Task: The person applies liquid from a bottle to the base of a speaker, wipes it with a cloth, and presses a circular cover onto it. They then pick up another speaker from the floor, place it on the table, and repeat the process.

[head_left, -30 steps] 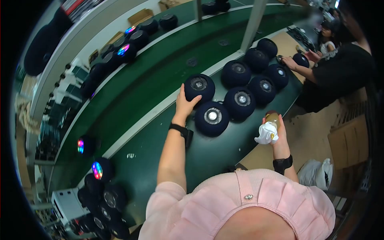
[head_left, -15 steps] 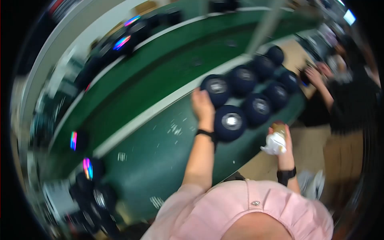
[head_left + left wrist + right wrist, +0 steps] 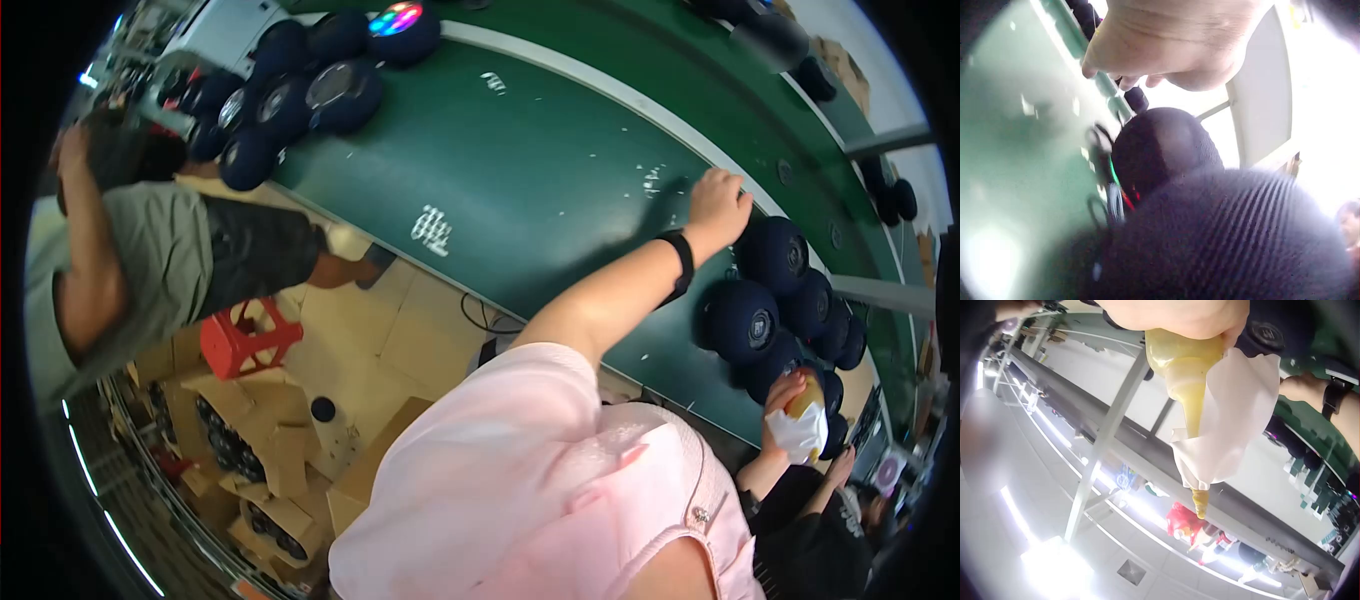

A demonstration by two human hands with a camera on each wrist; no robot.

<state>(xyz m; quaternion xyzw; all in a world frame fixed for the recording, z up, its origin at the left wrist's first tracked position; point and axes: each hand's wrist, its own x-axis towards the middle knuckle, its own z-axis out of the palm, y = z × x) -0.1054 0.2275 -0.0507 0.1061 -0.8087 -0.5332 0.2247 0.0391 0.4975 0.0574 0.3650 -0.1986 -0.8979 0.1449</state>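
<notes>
Dark blue round speakers (image 3: 742, 320) stand grouped at the right of the green table (image 3: 540, 200). Just left of them, near the white rail, my left hand (image 3: 720, 208) hovers with loosely bent fingers and nothing visible in it; in the left wrist view this hand (image 3: 1172, 40) is above two ribbed dark speakers (image 3: 1235, 237). My right hand (image 3: 776, 425) grips a yellow bottle (image 3: 806, 396) with a white cloth (image 3: 800, 434) around it, beside the nearer speakers. The right wrist view shows the bottle's narrow nozzle (image 3: 1200, 503) sticking out past the cloth (image 3: 1241, 412).
More speakers (image 3: 345, 95) cluster at the table's far upper-left end, one glowing in colours (image 3: 405, 30). A person in a green shirt (image 3: 150, 260) stands left, near a red stool (image 3: 250, 338) and cardboard boxes (image 3: 370, 460). Someone in black (image 3: 810, 540) is at lower right.
The head view has swung toward the table's other end. My left hand has let go of the speaker and moved off it. My right hand keeps hold of the bottle and cloth.
</notes>
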